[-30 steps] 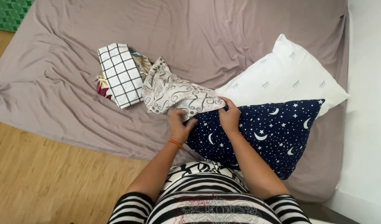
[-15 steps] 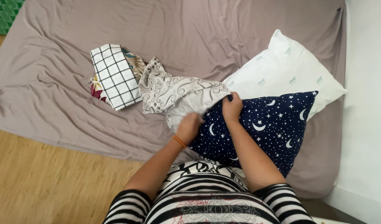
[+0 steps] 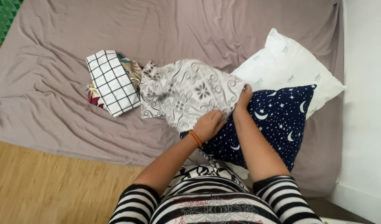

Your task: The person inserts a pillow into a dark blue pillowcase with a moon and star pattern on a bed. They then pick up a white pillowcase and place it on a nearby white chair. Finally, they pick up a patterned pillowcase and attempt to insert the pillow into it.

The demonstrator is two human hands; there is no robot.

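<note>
Up at 12 o'clock from both my hands sits the grey-and-white swirl-patterned fabric pillowcase, long axis running 9-to-3. Left hand pinches its near edge, right hand grips its 3 o'clock corner over the navy moon-and-star pillow.

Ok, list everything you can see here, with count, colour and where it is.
Patterned pillowcase: one, grey and white, held over the mattress middle.
Star pillow: one, navy with white moons, right, overlapping the white pillow.
White pillow: one, white, upper right.
Checked cloth: one, white with black grid, folded, left, atop floral fabric.
Sheet: one, taupe, covering the mattress.
Floor: wood, lower left.
Left hand: gripping the pillowcase's lower edge.
Right hand: gripping its right edge.
</note>
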